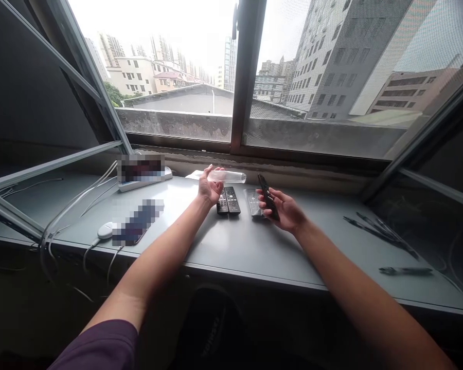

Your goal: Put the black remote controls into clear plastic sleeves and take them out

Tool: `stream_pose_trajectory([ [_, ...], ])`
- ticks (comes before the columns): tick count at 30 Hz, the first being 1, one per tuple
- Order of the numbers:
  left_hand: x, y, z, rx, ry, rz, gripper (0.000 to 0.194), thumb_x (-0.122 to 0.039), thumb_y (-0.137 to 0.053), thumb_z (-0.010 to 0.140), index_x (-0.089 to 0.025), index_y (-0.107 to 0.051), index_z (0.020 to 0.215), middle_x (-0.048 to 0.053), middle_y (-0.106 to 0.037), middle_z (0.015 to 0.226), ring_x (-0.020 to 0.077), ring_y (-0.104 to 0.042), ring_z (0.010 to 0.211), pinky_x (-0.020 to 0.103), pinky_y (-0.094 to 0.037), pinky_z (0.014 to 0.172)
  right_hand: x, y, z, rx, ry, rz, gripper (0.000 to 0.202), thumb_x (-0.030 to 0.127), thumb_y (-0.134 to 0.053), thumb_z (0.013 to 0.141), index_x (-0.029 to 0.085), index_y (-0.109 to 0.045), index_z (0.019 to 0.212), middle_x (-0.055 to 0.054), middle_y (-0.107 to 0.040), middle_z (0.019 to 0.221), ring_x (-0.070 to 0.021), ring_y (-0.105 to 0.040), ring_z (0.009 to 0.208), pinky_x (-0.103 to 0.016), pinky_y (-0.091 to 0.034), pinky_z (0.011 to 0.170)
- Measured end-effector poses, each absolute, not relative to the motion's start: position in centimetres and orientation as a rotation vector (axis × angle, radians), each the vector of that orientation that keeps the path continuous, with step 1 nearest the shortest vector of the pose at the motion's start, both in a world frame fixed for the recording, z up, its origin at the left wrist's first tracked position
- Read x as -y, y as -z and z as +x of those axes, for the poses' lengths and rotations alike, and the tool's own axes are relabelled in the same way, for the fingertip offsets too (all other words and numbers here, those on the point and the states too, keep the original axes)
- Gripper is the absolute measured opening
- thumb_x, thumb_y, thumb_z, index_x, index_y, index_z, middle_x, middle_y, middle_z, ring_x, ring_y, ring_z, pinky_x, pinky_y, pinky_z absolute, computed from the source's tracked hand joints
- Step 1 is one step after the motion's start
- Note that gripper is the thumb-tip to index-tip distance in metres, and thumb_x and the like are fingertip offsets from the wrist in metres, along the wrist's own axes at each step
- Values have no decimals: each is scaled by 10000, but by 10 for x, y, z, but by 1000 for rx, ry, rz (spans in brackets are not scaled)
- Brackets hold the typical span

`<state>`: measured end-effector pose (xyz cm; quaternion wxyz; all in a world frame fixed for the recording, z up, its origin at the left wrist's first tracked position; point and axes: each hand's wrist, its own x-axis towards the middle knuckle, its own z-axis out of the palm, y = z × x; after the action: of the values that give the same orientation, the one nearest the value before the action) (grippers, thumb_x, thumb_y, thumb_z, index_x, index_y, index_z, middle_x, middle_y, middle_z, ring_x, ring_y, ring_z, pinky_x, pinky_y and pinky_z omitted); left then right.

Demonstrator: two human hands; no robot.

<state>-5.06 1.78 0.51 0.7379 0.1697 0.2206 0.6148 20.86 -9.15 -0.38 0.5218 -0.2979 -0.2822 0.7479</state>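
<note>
Black remote (268, 198) fills the right hand (289, 210), right of the paired remotes (228, 201), while the left hand (211, 187) holds a clear sleeve (234, 177) near their far end.

The left hand (211, 186) holds a clear plastic sleeve (231, 177) above the bench (231, 246); the right hand (287, 209) grips a black remote (268, 198), tilted, its fingers wrapped around it; two dark remotes (228, 200) lie side by side between the hands; a clear packet (252, 203) lies just beside the held remote, near the window (312, 77).
</note>
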Motion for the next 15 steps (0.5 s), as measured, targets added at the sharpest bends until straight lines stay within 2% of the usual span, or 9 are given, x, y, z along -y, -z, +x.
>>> stream_pose_trajectory([
  [4, -18, -5, -50, -487, -1354, 359, 290, -358, -759, 986, -149, -691, 1176, 73, -794, 973, 129, -756, 637, 180, -572, 470, 86, 8, 211, 718, -1820, -713, 239, 379, -587, 1063, 190, -674, 1181, -135, -727, 1088, -189, -635, 729, -239, -511, 419],
  [8, -17, -5, -51, -492, -1352, 356, 299, -363, -761, 985, -148, -693, 1181, 67, -787, 965, 119, -743, 623, 177, -570, 469, 84, 11, 213, 701, -1889, -655, 291, 371, -509, 1093, 174, -668, 1234, -89, -675, 948, -144, -519, 587, -207, -440, 353],
  [10, -18, -4, -51, -495, -1352, 361, 295, -366, -749, 992, -145, -694, 1180, 63, -783, 958, 115, -737, 614, 177, -572, 470, 85, 11, 213, 694, -1899, -636, 298, 366, -508, 1100, 168, -678, 1245, -61, -642, 904, -132, -511, 588, -195, -466, 379],
  [15, -19, -4, -51, -494, -1346, 348, 291, -361, -757, 987, -145, -696, 1172, 61, -781, 937, 119, -739, 609, 176, -571, 467, 91, 7, 208, 774, -1757, -689, 210, 325, -683, 1045, 205, -705, 1216, -35, -653, 916, -143, -625, 732, -199, -578, 526],
])
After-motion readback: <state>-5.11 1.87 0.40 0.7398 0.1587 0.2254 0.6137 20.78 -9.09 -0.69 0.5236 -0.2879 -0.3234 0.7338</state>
